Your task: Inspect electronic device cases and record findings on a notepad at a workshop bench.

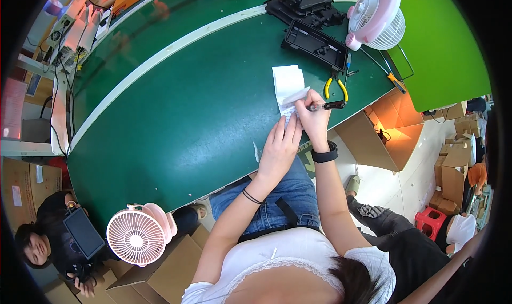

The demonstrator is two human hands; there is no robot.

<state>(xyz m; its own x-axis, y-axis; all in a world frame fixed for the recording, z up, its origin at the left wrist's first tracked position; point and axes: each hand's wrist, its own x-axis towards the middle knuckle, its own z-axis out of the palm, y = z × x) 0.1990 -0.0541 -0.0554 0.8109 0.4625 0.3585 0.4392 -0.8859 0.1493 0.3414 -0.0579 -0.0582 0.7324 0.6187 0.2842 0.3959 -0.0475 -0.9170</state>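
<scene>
A small white notepad [286,80] lies on the green table, one of its leaves lifted and folded over. My right hand [314,121] grips a dark pen [334,105] over the lower part of the pad, wearing a black watch at the wrist. Stretched out flat, the fingers of my left hand [282,141] rest on the pad's near edge, holding nothing. The pen's tip is hidden by my right fingers. Just beyond this hand lie pliers [345,90] with yellow handles.
Black plastic cases [314,45] stand at the far right beside a pink fan [376,18] and an orange-handled screwdriver [396,82]. Another pink fan [137,240] is at the near left edge. An open carton [368,141] sits right of the table. Other people are nearby.
</scene>
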